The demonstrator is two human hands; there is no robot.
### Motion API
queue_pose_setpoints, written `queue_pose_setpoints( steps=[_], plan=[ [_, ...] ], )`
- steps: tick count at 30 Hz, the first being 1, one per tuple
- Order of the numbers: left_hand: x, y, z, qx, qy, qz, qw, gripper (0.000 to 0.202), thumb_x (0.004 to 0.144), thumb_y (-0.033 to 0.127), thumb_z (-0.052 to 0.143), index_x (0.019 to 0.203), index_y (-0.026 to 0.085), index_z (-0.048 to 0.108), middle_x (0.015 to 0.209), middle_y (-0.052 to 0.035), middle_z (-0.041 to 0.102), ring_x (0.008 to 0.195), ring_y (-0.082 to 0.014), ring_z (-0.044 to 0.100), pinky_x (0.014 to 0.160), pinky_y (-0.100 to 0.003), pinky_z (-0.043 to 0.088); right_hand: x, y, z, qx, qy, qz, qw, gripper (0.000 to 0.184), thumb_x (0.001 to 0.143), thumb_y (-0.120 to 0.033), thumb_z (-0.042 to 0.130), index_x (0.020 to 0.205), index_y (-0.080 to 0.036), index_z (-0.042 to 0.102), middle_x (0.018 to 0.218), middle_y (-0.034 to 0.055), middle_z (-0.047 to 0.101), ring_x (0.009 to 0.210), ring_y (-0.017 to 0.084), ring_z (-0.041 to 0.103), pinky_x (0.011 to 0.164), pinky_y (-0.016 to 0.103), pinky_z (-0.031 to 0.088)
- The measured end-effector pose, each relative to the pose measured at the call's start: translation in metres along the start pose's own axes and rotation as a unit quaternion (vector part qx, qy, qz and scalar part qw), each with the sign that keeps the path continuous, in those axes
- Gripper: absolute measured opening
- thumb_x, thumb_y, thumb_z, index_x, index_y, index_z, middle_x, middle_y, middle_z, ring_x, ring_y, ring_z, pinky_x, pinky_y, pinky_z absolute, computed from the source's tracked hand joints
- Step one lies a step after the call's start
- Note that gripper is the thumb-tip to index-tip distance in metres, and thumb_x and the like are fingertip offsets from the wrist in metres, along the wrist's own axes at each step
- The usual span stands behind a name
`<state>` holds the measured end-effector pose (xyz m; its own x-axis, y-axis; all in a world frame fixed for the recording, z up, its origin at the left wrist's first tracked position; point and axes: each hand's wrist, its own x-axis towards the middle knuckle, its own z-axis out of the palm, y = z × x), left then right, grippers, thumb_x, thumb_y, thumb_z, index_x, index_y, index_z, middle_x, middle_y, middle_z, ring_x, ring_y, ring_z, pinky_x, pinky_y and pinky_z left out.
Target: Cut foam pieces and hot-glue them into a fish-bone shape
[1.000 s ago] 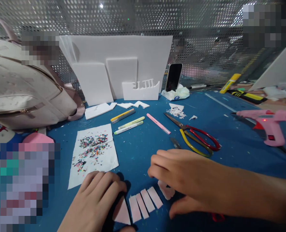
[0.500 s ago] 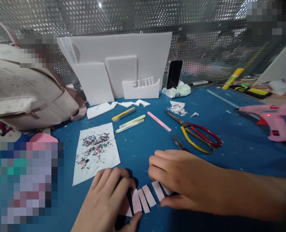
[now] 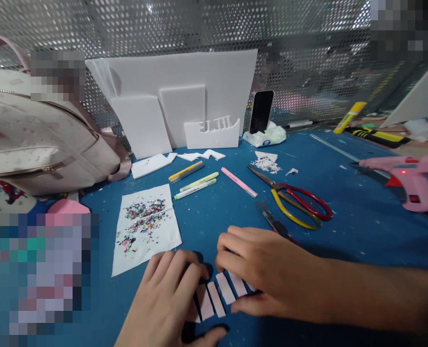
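Several pale pink strips (image 3: 226, 288) lie side by side in a slanted row on the blue tabletop, between my two hands. My left hand (image 3: 172, 291) arches over the row's left end, partly covering those strips; its fingertips are at their far ends and its thumb sticks out, apart from them. Over the right end is my right hand (image 3: 271, 270), its fingers at the far end of a strip (image 3: 237, 284) and its thumb at the near end, pinching it lengthwise. Whatever else lies beneath that palm is hidden. Just beyond my right hand lies a craft knife (image 3: 274, 221), its handle partly covered.
Scissors (image 3: 280, 185) and markers (image 3: 239, 182) lie ahead. White paper (image 3: 127, 262) holds colourful bits at left. A pink glue gun (image 3: 405, 166) with a lit red light is at right. White boards (image 3: 141, 125), a phone (image 3: 262, 112) and a backpack (image 3: 55, 135) stand behind.
My right hand has slid left with its strip, narrowing the gap in the row. My left thumb has come away from the strips, and the left hand has shifted slightly right.
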<state>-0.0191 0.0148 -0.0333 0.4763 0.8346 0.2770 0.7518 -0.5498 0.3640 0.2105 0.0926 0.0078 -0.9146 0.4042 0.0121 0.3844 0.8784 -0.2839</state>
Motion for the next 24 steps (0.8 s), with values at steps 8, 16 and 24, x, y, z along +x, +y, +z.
queue_pose_setpoints(
  steps=[8, 16, 24],
  plan=[
    [0.005, 0.006, 0.002, -0.032, 0.014, -0.033, 0.999, 0.026, 0.081, 0.028, 0.067, 0.105, 0.025, 0.058, 0.107, -0.0052, 0.063, 0.097, -0.0263, 0.054, 0.085, -0.042, 0.041, -0.004, 0.002, 0.0, -0.007, 0.001, 0.007, 1.0, 0.041, 0.081, -0.048, 0.08, 0.098, -0.019, 0.058, 0.098, 0.0031, 0.06, 0.086, 0.024, 0.055, 0.07, 0.036, 0.042],
    [0.006, 0.01, 0.002, -0.031, 0.019, -0.028, 0.999, 0.037, 0.08, 0.028, 0.07, 0.114, 0.027, 0.056, 0.11, -0.0038, 0.064, 0.099, -0.0255, 0.057, 0.086, -0.039, 0.042, -0.003, 0.002, -0.002, -0.001, 0.002, 0.002, 1.0, 0.04, 0.081, -0.047, 0.08, 0.098, -0.017, 0.058, 0.098, 0.0041, 0.06, 0.087, 0.024, 0.054, 0.07, 0.035, 0.04],
    [-0.015, -0.004, -0.005, 0.035, 0.02, -0.019, 0.999, 0.066, 0.081, 0.069, 0.069, 0.131, 0.03, 0.048, 0.118, -0.0013, 0.065, 0.109, -0.0239, 0.059, 0.097, -0.036, 0.037, -0.019, 0.016, -0.007, 0.096, 0.019, 0.028, 0.995, 0.049, 0.083, -0.053, 0.075, 0.114, -0.019, 0.059, 0.106, 0.0042, 0.062, 0.095, 0.023, 0.056, 0.077, 0.036, 0.04]
  ],
)
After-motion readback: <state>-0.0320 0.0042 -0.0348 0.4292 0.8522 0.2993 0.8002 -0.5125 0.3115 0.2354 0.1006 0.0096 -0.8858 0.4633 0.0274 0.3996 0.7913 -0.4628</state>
